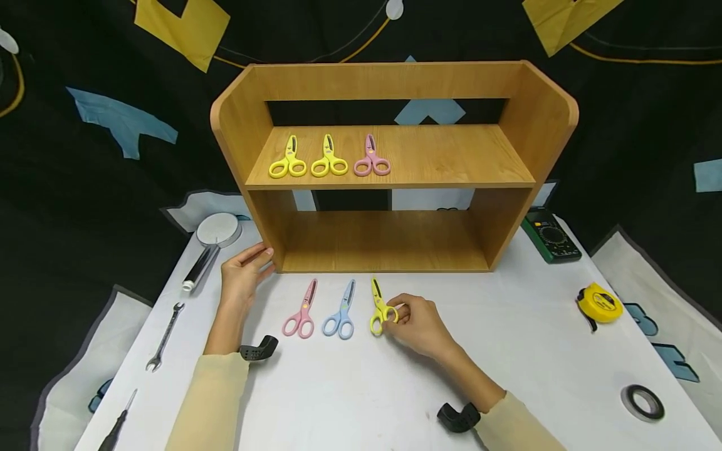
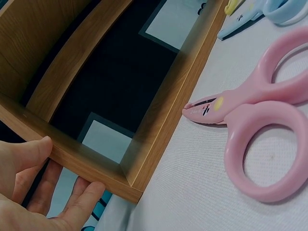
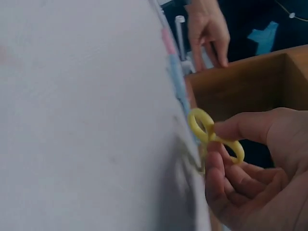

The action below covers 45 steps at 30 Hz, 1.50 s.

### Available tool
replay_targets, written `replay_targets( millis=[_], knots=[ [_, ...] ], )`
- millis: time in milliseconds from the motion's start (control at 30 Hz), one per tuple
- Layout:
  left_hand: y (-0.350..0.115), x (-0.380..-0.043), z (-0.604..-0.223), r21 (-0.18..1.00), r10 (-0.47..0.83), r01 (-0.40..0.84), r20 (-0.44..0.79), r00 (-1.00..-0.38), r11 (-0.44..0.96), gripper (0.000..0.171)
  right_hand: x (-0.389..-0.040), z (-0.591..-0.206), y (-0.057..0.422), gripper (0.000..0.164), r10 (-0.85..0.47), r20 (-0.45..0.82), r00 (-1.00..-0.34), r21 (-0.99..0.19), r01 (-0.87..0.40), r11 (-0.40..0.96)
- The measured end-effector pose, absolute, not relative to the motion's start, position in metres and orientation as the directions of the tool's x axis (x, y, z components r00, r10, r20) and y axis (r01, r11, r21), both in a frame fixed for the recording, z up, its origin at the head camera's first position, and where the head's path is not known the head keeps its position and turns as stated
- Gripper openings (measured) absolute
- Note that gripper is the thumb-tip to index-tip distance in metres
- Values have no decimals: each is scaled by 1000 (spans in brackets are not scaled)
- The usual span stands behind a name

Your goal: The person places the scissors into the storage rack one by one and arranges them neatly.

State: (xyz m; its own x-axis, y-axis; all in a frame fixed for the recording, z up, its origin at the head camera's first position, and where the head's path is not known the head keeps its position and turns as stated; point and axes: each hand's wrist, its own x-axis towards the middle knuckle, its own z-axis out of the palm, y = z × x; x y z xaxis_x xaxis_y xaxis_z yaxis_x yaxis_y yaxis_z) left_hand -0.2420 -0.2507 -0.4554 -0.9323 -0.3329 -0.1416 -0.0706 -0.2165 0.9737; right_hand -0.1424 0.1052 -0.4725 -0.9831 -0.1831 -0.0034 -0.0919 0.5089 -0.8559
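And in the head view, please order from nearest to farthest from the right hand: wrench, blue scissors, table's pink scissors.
1. Blue scissors, left of the right hand
2. Pink scissors, further left
3. Wrench, far left side

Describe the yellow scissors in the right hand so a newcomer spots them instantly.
Start at the wooden shelf unit, then look at the white table in front. The yellow scissors are the rightmost pair there, pinched by the right hand; the blue scissors and pink scissors to their left lie untouched.
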Motion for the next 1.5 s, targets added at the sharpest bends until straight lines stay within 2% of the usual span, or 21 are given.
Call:
replay_targets(
  millis=[200,433,600,767,967,1100,1300,1500],
  knots=[
    [-250,-241,-454,978,-323,-77,-137,-937,-192,48,-124,-433,125,34,-214,-17,-977,-886,-85,456],
    [-251,-240,-453,977,-326,-82,-145,-934,-199,49,-114,-352,154,37,-255,135,-957,-895,-228,382],
    [-252,-242,-454,973,-327,-82,-150,-933,-214,50,-129,-298,170,37,-197,247,-949,-862,-308,402],
    [-252,-244,-455,972,-340,-75,-149,-928,-220,48,-165,-259,171,44,-80,266,-961,-820,-269,505],
    [-251,-243,-456,973,-340,-73,-146,-929,-218,48,-223,-242,165,50,-10,191,-981,-801,-162,577],
    [-251,-242,-457,971,-337,-78,-153,-929,-226,49,-249,-241,161,53,-3,134,-991,-789,-109,605],
    [-250,-243,-457,971,-334,-74,-149,-931,-227,50,-269,-243,160,54,0,83,-997,-785,-65,616],
    [-250,-243,-458,972,-341,-78,-152,-928,-220,49,-274,-248,162,44,-66,126,-990,-721,-137,679]
  ],
)
